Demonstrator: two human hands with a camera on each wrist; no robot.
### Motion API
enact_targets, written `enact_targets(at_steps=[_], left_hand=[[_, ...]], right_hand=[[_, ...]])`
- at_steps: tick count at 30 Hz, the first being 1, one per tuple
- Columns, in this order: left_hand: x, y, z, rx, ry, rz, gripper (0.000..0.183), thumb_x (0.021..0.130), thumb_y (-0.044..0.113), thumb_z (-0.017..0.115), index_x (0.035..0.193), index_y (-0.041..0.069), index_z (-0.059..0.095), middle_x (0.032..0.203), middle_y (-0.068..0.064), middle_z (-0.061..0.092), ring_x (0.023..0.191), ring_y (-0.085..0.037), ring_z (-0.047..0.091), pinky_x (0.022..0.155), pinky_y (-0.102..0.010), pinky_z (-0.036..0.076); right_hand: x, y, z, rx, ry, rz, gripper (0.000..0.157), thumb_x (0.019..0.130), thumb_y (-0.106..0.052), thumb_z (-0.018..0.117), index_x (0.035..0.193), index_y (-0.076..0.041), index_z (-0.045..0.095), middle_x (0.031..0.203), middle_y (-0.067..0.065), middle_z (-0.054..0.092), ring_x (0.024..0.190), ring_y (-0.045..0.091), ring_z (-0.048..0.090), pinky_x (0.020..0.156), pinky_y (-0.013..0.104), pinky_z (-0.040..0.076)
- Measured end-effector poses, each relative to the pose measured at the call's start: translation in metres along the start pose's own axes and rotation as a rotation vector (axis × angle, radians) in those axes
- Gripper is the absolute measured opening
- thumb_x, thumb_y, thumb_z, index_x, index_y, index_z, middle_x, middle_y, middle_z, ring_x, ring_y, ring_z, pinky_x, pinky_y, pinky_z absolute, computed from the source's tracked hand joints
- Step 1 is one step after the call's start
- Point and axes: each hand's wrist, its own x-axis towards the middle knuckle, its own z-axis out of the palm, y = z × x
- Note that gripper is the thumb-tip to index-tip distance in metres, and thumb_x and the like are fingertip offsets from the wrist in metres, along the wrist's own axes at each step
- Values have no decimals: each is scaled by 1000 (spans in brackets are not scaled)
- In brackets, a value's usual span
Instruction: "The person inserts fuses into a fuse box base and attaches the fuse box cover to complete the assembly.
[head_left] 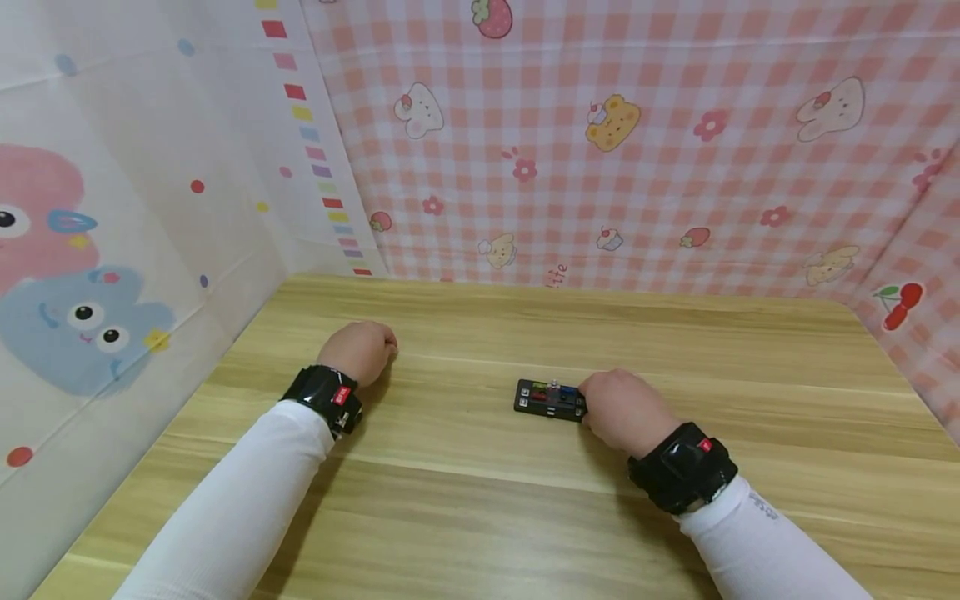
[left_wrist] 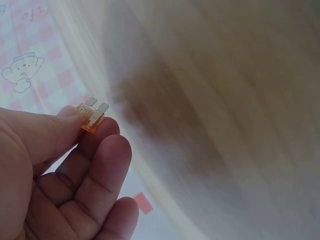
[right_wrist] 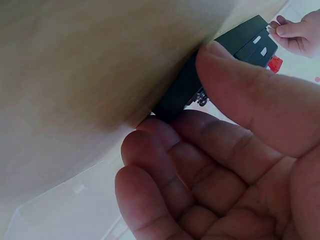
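Between thumb and fingertip, my left hand pinches an amber, see-through blade fuse. Its two flat metal prongs point up and away from the fingers in the left wrist view; in the head view the hand hides it. To the right, my right hand grips one end of a small black fuse block by thumb and fingers, on or just above the table. Red, green and blue fuses show on the block's top, with pale contacts at its ends. The right wrist view shows the block's black side and a red fuse.
Both hands are over a wood-grain table. A pink checked cloth hangs along the back edge, and a white printed cloth stands on the left. More checked cloth with cherries borders the right side.
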Motion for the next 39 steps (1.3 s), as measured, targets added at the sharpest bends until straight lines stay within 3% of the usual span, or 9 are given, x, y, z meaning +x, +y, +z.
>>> enact_targets(at_steps=[9, 20, 39], left_hand=[[0, 13, -5, -30, 46, 21, 16, 89, 19, 61, 99, 10, 69, 96, -7, 68, 88, -25, 59, 79, -45, 49], [1, 52, -3, -42, 121, 174, 16, 92, 17, 56, 98, 14, 70, 93, 0, 69, 85, -17, 60, 78, -39, 51], [-5, 113, -1, -89, 117, 293, 14, 92, 17, 60, 102, 16, 69, 95, 5, 68, 87, -9, 58, 80, -30, 50]], right_hand=[[0, 1, 1, -2, 7, -5, 14, 75, -12, 76, 87, -9, 70, 73, 0, 61, 59, 16, 47, 55, 31, 45], [0, 1, 0, 8, 3, -5, 14, 75, -12, 76, 87, -8, 70, 73, 0, 61, 60, 16, 48, 57, 32, 46], [0, 1, -1, 0, 1, -9, 12, 75, -12, 75, 86, -8, 71, 71, 0, 60, 60, 16, 47, 59, 32, 46]])
